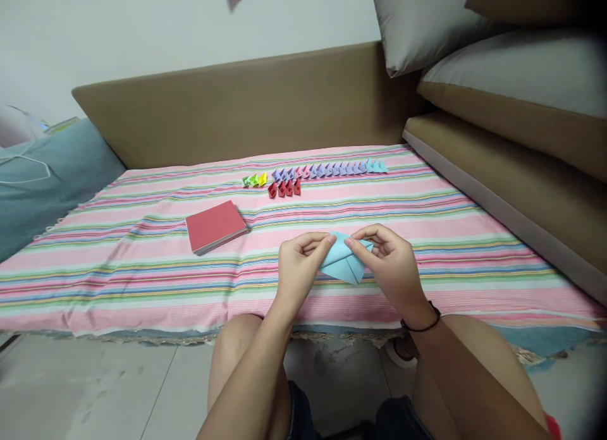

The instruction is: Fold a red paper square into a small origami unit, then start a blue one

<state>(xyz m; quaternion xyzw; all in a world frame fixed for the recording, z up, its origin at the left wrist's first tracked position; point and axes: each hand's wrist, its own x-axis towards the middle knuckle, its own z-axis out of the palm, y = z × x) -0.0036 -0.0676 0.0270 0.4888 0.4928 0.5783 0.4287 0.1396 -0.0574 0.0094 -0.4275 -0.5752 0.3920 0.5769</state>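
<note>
A light blue sheet of paper (342, 261), partly folded into a pointed shape, is held between both hands just above the striped cloth (142, 275). My left hand (300, 267) pinches its left edge with fingers curled. My right hand (391, 263) pinches the top right flap; a black band sits on that wrist. A red stack of square paper (215, 226) lies to the left of the hands. Farther back, a row of small folded paper pieces (327, 170) in green, yellow, purple, pink and blue lines up, with several red folded pieces (284, 188) just in front of it.
The striped cloth covers a low sofa bed with a tan backrest (237, 105). Grey and tan cushions (512, 79) pile up at the right. A teal pillow (42, 174) lies at the left. My bare knees and the tiled floor (95, 389) are below.
</note>
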